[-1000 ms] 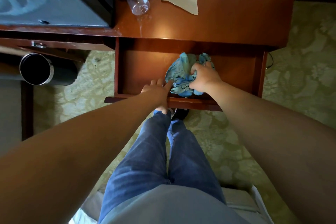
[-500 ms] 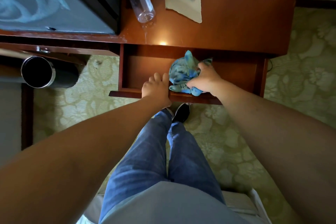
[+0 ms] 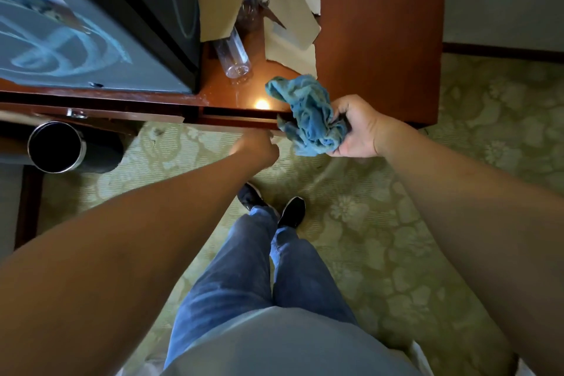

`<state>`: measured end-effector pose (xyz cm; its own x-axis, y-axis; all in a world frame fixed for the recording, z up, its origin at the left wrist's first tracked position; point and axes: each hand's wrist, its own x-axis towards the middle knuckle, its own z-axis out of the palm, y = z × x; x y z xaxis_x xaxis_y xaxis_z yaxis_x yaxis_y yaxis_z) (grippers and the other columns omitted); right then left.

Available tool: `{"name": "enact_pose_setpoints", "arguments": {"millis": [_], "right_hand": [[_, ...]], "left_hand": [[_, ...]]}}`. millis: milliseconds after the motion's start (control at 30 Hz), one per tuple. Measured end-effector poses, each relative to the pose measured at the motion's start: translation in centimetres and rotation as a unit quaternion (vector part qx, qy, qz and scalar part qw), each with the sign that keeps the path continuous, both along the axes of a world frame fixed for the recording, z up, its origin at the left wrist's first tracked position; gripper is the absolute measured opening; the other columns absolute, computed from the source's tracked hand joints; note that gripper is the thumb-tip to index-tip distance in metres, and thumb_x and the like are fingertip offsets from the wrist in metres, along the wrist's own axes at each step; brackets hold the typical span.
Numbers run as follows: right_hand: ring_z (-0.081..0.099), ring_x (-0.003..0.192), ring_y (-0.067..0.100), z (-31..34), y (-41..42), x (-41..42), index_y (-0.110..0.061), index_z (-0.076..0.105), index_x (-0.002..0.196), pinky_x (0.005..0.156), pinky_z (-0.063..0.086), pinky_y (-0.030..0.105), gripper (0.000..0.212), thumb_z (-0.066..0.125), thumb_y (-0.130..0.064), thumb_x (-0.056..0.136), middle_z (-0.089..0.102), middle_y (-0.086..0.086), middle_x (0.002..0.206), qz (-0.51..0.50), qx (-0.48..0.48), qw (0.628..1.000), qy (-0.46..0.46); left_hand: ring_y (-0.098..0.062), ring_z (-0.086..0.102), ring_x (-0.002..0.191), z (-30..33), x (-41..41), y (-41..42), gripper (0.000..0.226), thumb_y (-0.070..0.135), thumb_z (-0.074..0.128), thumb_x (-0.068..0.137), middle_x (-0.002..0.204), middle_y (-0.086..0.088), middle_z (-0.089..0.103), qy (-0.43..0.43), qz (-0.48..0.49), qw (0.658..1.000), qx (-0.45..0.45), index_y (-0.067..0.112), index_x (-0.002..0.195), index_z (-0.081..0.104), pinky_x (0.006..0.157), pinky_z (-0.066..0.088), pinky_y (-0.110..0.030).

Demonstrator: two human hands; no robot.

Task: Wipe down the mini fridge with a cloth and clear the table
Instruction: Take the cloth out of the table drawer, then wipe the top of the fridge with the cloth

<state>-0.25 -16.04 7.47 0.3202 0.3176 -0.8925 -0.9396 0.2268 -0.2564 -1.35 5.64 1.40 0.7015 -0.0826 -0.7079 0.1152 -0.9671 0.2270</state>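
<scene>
Blue cloth [image 3: 308, 116] sits bunched in your right hand [image 3: 354, 128]; the grip is closed around its right side, and the loose folds hang out toward the left, held above the front edge of the tabletop [image 3: 381, 24]. Your left hand [image 3: 259, 146] is curled at the drawer front [image 3: 241, 123], just below that edge. The hand is motion-blurred, so you cannot tell whether its grip holds anything.

Reference positions:
- The mini fridge [image 3: 91, 40] stands on the left part of the tabletop, with pale wipe streaks visible on its grey surface.
- A clear plastic bottle [image 3: 233, 55] lies on the tabletop just beside the mini fridge.
- Cardboard pieces [image 3: 293, 18] lie over and beside the bottle, behind the cloth.
- A dark cylindrical bin [image 3: 61, 146] with a metal rim is visible below the tabletop at the left, on the patterned carpet [image 3: 427, 223].
- Your legs, in jeans [image 3: 244, 268] and dark shoes, stand on the carpet below the drawer front.
</scene>
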Motion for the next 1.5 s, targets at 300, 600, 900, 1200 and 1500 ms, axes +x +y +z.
{"name": "enact_pose_setpoints", "arguments": {"millis": [300, 600, 900, 1200, 1500], "right_hand": [[0.069, 0.079, 0.023, 3.6, -1.1, 0.9, -0.010, 0.069, 0.084, 0.067, 0.049, 0.028, 0.030, 0.042, -0.022, 0.082, 0.072, 0.007, 0.096, -0.040, 0.042, 0.998, 0.011], [0.056, 0.104, 0.022, 6.6, -0.5, 1.7, -0.011, 0.064, 0.101, 0.073, 0.038, 0.028, 0.042, 0.054, -0.019, 0.061, 0.067, 0.006, 0.110, -0.008, 0.031, 0.999, -0.017], [0.054, 0.084, 0.015, 16.0, 1.7, 5.5, -0.016, 0.060, 0.114, 0.058, 0.042, 0.024, 0.043, 0.065, -0.030, 0.074, 0.062, 0.005, 0.111, 0.080, -0.051, 0.989, -0.112], [0.070, 0.097, 0.024, 28.4, 4.5, 9.0, -0.021, 0.059, 0.113, 0.085, 0.056, 0.038, 0.030, 0.067, -0.017, 0.084, 0.073, 0.009, 0.109, 0.131, -0.197, 0.914, -0.329], [0.064, 0.104, 0.020, 37.7, 8.6, 9.9, -0.034, 0.047, 0.138, 0.080, 0.063, 0.041, 0.071, 0.079, -0.023, 0.075, 0.062, -0.001, 0.122, 0.108, -0.297, 0.799, -0.512]], "left_hand": [[-0.032, 0.030, 0.149, -0.1, 2.0, -0.5, 0.066, 0.017, 0.052, 0.096, 0.169, -0.003, 0.012, 0.042, -0.041, 0.998, -0.033, 0.019, 0.158, 0.029, 0.109, 0.040, -0.041], [-0.019, 0.058, 0.098, 5.2, 3.4, -0.3, 0.049, 0.019, 0.051, 0.104, 0.148, -0.004, 0.045, 0.012, 0.145, 0.974, -0.172, 0.012, 0.152, 0.041, 0.063, 0.043, -0.023], [-0.020, 0.058, 0.089, 16.8, 7.9, 2.0, 0.038, 0.031, 0.041, 0.105, 0.125, -0.009, 0.062, -0.105, 0.210, 0.939, -0.250, 0.017, 0.138, 0.054, 0.079, 0.058, -0.036], [-0.026, 0.068, 0.089, 32.6, 10.1, 3.6, 0.035, 0.034, 0.031, 0.107, 0.110, -0.009, 0.070, -0.229, 0.336, 0.803, -0.435, 0.020, 0.132, 0.051, 0.074, 0.058, -0.038], [-0.021, 0.064, 0.109, 43.5, 9.8, 5.6, 0.040, 0.038, 0.033, 0.107, 0.119, -0.007, 0.065, -0.329, 0.290, 0.779, -0.449, 0.019, 0.136, 0.053, 0.090, 0.058, -0.042]]}}
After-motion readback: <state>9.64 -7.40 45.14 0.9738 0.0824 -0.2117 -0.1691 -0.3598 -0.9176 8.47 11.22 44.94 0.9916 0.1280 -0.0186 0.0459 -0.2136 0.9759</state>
